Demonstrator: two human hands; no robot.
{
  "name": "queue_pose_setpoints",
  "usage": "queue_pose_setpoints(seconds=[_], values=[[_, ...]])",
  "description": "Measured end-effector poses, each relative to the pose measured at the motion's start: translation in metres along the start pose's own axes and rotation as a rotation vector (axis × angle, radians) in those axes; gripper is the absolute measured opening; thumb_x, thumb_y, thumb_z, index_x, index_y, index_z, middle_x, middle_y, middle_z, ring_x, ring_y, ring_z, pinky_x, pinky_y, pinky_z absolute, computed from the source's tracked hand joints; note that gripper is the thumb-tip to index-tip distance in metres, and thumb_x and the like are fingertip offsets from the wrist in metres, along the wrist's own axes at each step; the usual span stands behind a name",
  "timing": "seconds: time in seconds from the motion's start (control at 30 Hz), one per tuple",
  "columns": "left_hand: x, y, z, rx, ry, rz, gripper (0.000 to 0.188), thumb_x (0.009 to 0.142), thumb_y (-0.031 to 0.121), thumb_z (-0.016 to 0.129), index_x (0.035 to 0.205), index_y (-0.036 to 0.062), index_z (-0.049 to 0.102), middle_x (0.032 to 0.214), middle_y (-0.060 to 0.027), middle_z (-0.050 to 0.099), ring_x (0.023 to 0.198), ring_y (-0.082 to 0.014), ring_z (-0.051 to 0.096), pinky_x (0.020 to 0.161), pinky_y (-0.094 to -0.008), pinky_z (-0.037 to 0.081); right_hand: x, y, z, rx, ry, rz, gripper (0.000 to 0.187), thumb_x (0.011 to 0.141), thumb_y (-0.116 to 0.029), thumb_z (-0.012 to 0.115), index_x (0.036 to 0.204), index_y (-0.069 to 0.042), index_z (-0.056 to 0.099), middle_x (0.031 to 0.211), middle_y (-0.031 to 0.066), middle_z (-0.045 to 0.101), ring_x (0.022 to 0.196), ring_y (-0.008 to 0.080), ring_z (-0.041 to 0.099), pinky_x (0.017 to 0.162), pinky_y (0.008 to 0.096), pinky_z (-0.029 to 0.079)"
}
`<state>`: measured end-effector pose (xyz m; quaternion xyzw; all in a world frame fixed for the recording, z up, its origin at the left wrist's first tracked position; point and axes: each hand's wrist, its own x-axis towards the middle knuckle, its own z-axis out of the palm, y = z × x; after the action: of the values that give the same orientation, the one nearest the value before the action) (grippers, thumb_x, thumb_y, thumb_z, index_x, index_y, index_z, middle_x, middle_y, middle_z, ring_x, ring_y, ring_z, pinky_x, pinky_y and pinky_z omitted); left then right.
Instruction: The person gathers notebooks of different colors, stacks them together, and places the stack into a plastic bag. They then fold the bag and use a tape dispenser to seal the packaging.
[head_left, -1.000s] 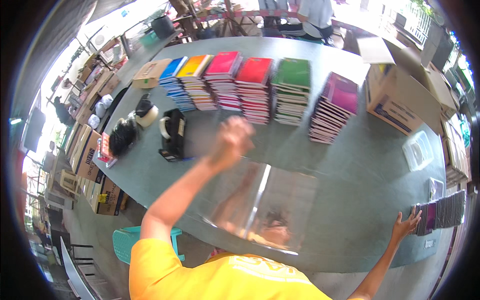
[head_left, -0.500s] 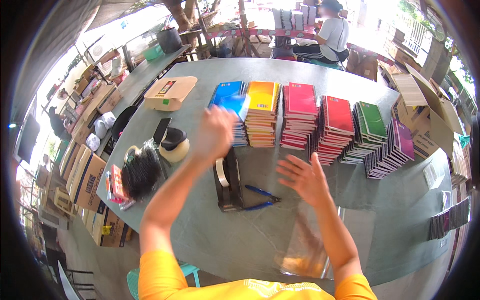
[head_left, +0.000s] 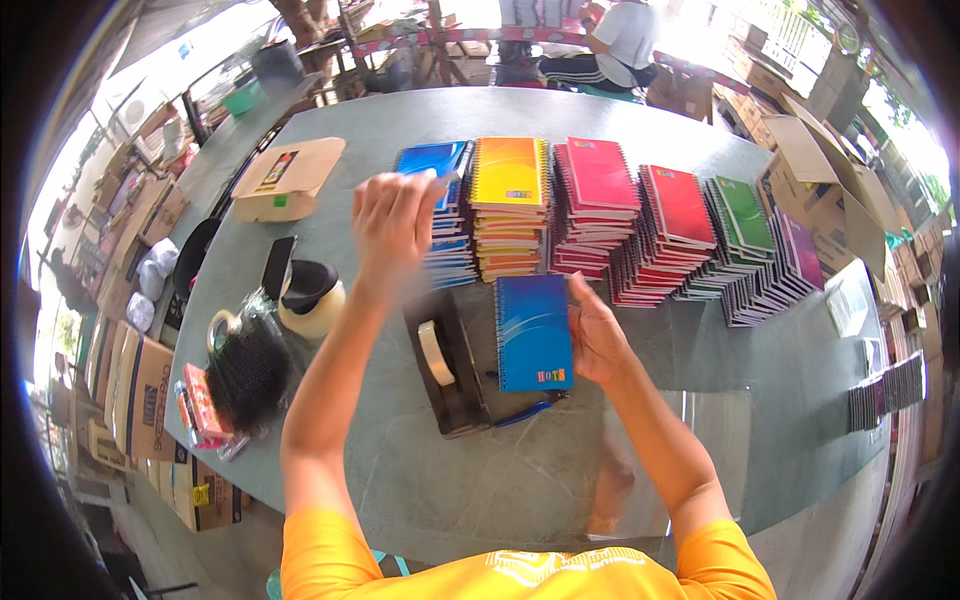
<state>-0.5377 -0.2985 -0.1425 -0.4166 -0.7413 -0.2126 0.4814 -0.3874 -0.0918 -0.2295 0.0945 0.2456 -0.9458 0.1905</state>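
Note:
In my right hand (head_left: 597, 335) is a blue spiral notebook (head_left: 535, 335), gripped at its right edge and held upright above the table. My left hand (head_left: 393, 215), a little blurred, is raised beside the stack of blue notebooks (head_left: 432, 158). Its fingers are curled closed, and what lies between them, if anything, is hidden. Right of the blue stack stand yellow notebooks (head_left: 508, 172), pink notebooks (head_left: 600, 172), red notebooks (head_left: 680, 205), green notebooks (head_left: 742, 215) and purple notebooks (head_left: 800, 250). Below the held notebook are a black tape dispenser (head_left: 455, 395) and blue-handled pliers (head_left: 525, 412), partly covered.
Clear plastic sheets (head_left: 705, 450) lie near right on the grey table (head_left: 550, 500). At left are a brown paper package (head_left: 290, 178), a phone (head_left: 279, 262), a tape roll (head_left: 310, 292) and black bristle-like strands (head_left: 250, 385). An open carton (head_left: 820, 200) stands far right; a person (head_left: 625, 45) sits beyond.
A blue notebook has come into my right hand, which was empty and open. My left hand has moved left and slightly up. The whole view has shifted a little.

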Motion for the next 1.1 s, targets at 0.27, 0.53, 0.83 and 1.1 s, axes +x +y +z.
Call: queue_pose_setpoints(seconds=[0.27,0.53,0.83,1.1], values=[[0.022,0.074,0.027,-0.147,-0.231,0.084,0.033,0.077,0.031,0.067,0.095,0.0040,0.063,0.095,-0.0152,0.064,0.092,-0.0328,0.058,0.088,-0.0434,0.041,-0.026,-0.002,-0.016,-0.147,0.285,-0.076,0.033,0.080,-0.011,0.061,0.108,0.006,0.055,0.102,0.0139,0.063,0.091,0.0241,0.063,0.075,0.0386,0.055],[-0.003,0.082,0.008,-0.136,-0.342,0.261,0.022,0.077,0.023,0.066,0.084,0.0035,0.061,0.079,-0.0120,0.062,0.080,-0.0279,0.060,0.077,-0.0414,0.045,-0.030,-0.011,-0.014,0.129,0.045,-0.130,0.036,0.083,-0.015,0.061,0.114,0.001,0.052,0.106,0.0150,0.062,0.093,0.0233,0.063,0.079,0.0388,0.054],[0.015,0.017,0.068,-0.076,-0.524,0.004,0.026,0.080,0.014,0.062,0.103,0.0024,0.062,0.108,-0.0127,0.063,0.102,-0.0248,0.058,0.091,-0.0368,0.041,-0.046,0.019,-0.017,-0.225,0.273,-0.074,0.040,0.077,-0.013,0.068,0.110,0.002,0.053,0.102,0.0147,0.064,0.087,0.0239,0.066,0.078,0.0377,0.054],[0.017,0.161,-0.007,-0.284,-0.431,0.350,0.030,0.083,0.035,0.059,0.083,0.0049,0.064,0.083,-0.0105,0.062,0.080,-0.0244,0.059,0.078,-0.0369,0.044,-0.096,-0.016,-0.013,0.220,0.028,-0.227,0.068,0.082,-0.056,0.057,0.115,0.002,0.051,0.106,0.0139,0.062,0.095,0.0251,0.062,0.086,0.0404,0.050]])
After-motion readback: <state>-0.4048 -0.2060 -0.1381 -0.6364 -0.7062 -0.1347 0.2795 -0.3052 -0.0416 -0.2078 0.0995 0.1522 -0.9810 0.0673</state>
